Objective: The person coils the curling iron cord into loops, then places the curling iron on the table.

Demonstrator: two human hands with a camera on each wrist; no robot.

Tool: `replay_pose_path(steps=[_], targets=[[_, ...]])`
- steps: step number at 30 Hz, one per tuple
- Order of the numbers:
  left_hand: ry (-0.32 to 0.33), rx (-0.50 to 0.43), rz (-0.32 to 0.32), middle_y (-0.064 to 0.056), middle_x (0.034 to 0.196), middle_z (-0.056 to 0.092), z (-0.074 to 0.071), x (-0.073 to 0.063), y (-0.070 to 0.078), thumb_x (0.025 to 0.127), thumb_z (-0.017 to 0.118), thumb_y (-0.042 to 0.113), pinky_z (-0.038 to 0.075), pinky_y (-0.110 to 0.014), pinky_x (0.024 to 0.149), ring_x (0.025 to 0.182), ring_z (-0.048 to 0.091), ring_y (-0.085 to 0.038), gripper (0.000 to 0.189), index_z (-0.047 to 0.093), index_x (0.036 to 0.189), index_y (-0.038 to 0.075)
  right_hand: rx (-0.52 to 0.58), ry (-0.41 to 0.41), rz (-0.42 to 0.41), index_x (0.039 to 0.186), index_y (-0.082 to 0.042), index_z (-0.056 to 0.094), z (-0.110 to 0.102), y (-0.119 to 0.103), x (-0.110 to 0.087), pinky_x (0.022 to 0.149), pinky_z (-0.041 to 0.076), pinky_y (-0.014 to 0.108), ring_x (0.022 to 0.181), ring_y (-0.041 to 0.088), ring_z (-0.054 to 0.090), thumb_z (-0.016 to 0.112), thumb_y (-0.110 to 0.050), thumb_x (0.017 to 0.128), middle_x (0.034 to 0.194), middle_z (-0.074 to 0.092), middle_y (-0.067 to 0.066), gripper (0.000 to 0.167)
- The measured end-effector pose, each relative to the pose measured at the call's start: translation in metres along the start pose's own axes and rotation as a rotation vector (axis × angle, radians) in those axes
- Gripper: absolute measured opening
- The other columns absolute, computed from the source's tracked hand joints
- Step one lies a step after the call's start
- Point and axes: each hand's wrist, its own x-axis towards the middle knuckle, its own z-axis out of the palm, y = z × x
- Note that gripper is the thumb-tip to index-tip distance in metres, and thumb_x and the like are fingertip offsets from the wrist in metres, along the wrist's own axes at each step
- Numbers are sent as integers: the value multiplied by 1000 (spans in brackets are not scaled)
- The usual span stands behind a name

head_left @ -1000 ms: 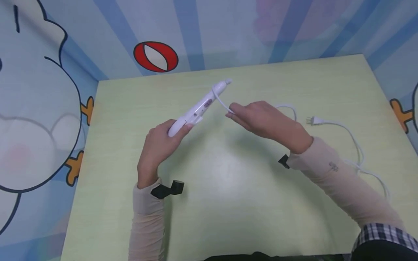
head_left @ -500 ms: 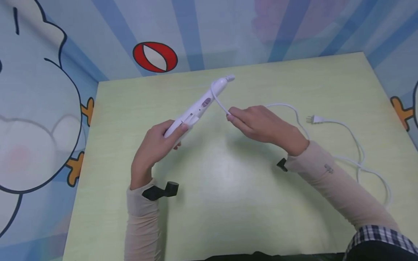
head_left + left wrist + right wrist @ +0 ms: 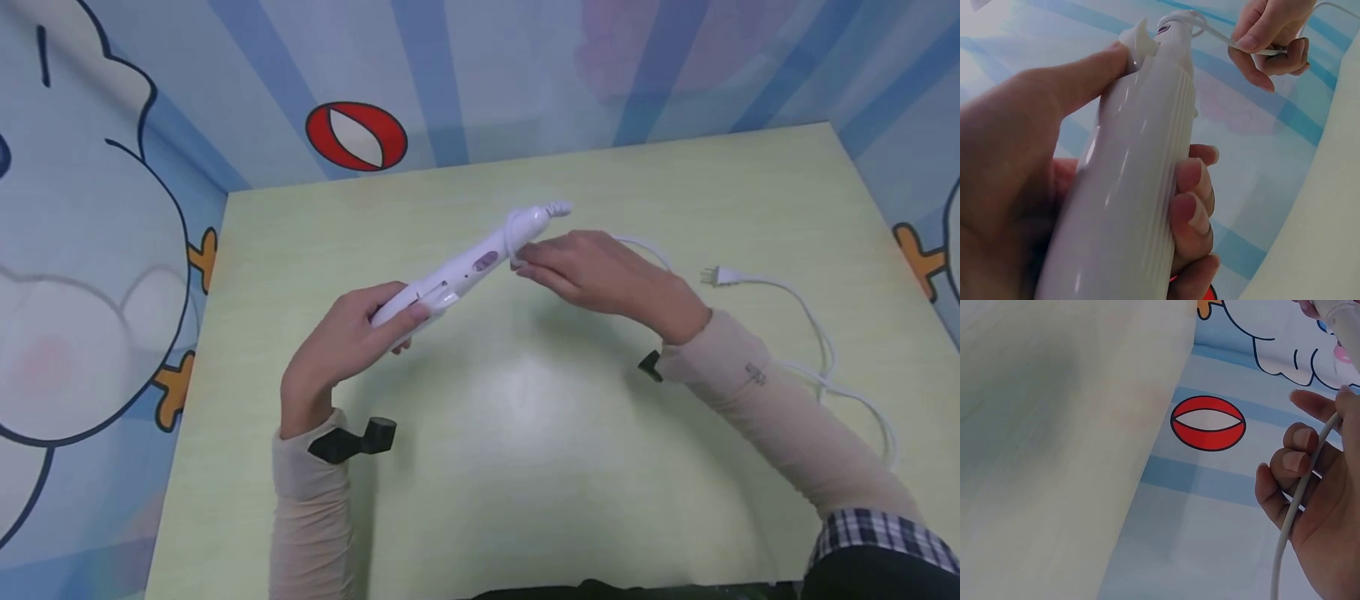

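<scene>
A white hair iron (image 3: 474, 265) slants up to the right above the table. My left hand (image 3: 341, 342) grips its thick end, the thumb by a small lever (image 3: 1141, 44) and the fingers curled round the ribbed side in the left wrist view. The power cord (image 3: 512, 237) loops round the slim handle near the grey oval switch (image 3: 485, 261). Close beside that handle, my right hand (image 3: 600, 268) pinches the cord. In the right wrist view, the white cord (image 3: 1297, 494) runs across my palm, with some fingers curled near it.
The pale table (image 3: 525, 467) meets a blue striped wall (image 3: 517, 75) at its back edge. A two-pronged plug (image 3: 723, 276) lies to the right, its loose cord (image 3: 862, 400) curving past my right sleeve (image 3: 787, 408).
My left hand has moved left and down, and the hair iron lies at a flatter slant, its cord end farther right. The right hand has drawn the cord closer against the handle.
</scene>
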Motion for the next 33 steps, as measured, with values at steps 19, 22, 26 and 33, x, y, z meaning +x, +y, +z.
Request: replay_pose_path(steps=[19, 22, 26, 33], targets=[[-182, 162, 87, 2, 84, 60, -18, -1, 19, 91, 61, 44, 44, -31, 61, 70, 55, -16, 24, 63, 103, 24, 65, -61, -62, 104, -20, 70, -35, 5, 5, 73, 48, 30, 80, 7, 62, 70, -11, 86, 97, 70, -9, 19], [-203, 182, 80, 4, 84, 60, -18, -1, 22, 89, 62, 48, 43, -31, 61, 70, 54, -16, 25, 63, 101, 26, 82, -121, -36, 100, -25, 69, -41, 5, 9, 69, 45, 26, 71, 3, 57, 63, -24, 93, 90, 68, -15, 9], [-200, 209, 53, 6, 85, 62, -16, -1, 25, 86, 63, 54, 43, -31, 62, 71, 54, -15, 30, 64, 100, 27, 75, -176, 3, 89, -30, 66, -48, 5, 13, 64, 41, 25, 61, 3, 49, 55, -42, 95, 75, 60, -19, 18], [-120, 355, -62, 4, 75, 59, -7, 3, 30, 81, 55, 71, 41, -31, 58, 66, 53, -15, 49, 63, 97, 26, 8, -188, 58, 79, -21, 57, -56, 1, 16, 60, 34, 28, 53, 8, 34, 55, -32, 97, 61, 40, -7, 21]])
